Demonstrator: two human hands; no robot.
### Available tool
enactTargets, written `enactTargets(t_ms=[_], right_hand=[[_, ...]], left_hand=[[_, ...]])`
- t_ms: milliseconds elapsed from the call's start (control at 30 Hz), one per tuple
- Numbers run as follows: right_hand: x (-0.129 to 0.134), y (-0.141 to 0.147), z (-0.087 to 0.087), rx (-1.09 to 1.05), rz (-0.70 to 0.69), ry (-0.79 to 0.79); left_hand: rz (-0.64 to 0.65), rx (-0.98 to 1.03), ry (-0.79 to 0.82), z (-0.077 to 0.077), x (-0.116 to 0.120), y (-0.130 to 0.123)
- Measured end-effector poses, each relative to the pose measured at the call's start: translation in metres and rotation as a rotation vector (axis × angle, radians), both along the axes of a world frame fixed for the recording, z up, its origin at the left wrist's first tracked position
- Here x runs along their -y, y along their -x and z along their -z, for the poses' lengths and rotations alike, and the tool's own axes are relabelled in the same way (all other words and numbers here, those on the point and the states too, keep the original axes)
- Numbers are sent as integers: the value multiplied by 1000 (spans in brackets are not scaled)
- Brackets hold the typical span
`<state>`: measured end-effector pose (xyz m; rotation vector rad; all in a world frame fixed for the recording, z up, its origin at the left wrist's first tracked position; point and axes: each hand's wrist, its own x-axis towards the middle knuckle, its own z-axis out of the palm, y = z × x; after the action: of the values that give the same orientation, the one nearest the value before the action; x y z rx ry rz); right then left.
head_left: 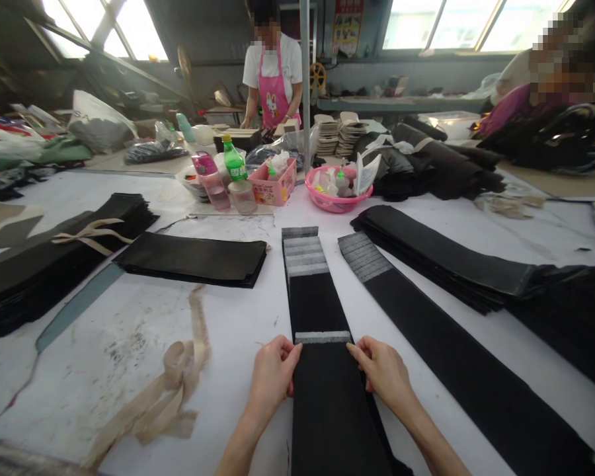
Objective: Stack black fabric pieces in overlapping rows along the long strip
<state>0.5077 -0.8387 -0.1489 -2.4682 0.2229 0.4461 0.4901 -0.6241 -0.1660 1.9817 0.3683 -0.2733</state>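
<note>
A black fabric panel (330,410) with a grey strip along its far edge lies in front of me. My left hand (274,370) pinches its far left corner between thumb and fingers. At the far right corner, my right hand (383,370) pinches the same panel. Beneath and beyond it runs a stack of black panels (317,301), whose grey edge strips show in staggered rows at the far end. To the right lies a second long row of overlapped black panels (441,337), also with grey strips at its far end.
Left are a black stack (193,258), a tied black bundle (79,241) and a loose beige fabric strip (176,390). More black pieces (446,258) lie right. Beyond stand a pink basket (338,198), a pink box (275,184) and a green bottle (234,160). A person in a pink apron (274,89) stands opposite.
</note>
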Motion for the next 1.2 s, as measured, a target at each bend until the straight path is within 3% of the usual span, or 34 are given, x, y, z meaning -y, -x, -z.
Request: enactTargets(t_ms=[267, 1000, 1200], right_hand=[[-1, 2, 3, 49, -26, 66], [-3, 0, -2, 14, -16, 52], [-2, 0, -2, 26, 16, 49]], left_hand=[[-11, -8, -6, 1, 1, 1], [-7, 28, -78, -2, 2, 1], [8, 53, -189, -4, 3, 3]])
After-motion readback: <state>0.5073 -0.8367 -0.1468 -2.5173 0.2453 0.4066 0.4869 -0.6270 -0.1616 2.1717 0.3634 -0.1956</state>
